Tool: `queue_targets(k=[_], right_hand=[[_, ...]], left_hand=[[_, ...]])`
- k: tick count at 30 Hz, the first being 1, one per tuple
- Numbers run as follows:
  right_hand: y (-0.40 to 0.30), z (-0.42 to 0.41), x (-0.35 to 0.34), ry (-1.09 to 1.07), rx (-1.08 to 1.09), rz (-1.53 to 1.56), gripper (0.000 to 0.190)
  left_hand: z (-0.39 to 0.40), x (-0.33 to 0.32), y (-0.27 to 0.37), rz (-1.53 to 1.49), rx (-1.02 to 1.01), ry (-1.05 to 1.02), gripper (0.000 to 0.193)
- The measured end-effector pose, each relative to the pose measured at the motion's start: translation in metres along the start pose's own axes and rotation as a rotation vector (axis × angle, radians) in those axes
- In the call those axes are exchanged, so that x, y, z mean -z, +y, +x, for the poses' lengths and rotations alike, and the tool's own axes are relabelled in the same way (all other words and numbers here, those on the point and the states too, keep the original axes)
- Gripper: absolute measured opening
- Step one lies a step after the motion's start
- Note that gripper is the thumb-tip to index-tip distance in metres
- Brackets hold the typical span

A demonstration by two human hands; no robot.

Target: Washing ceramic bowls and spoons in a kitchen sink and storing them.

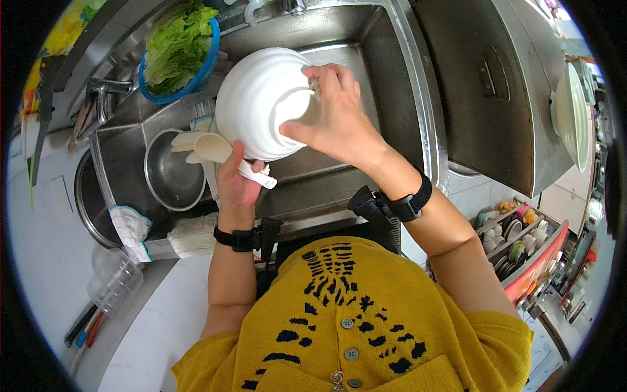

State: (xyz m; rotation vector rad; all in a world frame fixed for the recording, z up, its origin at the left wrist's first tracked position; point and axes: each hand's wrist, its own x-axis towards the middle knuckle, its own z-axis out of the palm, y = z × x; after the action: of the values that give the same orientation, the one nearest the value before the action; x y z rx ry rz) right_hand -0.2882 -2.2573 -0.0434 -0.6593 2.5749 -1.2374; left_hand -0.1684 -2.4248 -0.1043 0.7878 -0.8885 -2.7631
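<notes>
Over the sink [397, 112], a stack of white bowls and dishes [250, 98] is held tilted, its edges showing as rings. My right hand [345, 122] spans the small round piece at the stack's right side, thumb on its near edge and fingers on the far one. Several cream soup spoons with white handles [213, 148] are in my left hand [237, 188], their bowls pointing left. The left fingers also reach the underside of the stack; how much they support it is hidden.
A blue basket [215, 46] of lettuce [181, 49] stands beside the sink's far left. Near it are a steel bowl [174, 171], a faucet [105, 95] and folded cloths [193, 235]. A metal cabinet [490, 88] rises at right, beyond it an open dish drawer [534, 259].
</notes>
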Motion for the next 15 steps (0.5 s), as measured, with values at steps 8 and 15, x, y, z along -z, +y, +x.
queue_targets(k=[8, 15], right_hand=[[0.005, -0.006, -0.001, -0.005, 0.083, -0.002, 0.076], [0.003, -0.003, -0.001, -0.006, 0.070, 0.067, 0.076]], left_hand=[[0.000, 0.008, 0.006, 0.003, -0.026, -0.033, 0.028], [-0.001, 0.003, 0.004, -0.015, -0.026, -0.018, 0.028]])
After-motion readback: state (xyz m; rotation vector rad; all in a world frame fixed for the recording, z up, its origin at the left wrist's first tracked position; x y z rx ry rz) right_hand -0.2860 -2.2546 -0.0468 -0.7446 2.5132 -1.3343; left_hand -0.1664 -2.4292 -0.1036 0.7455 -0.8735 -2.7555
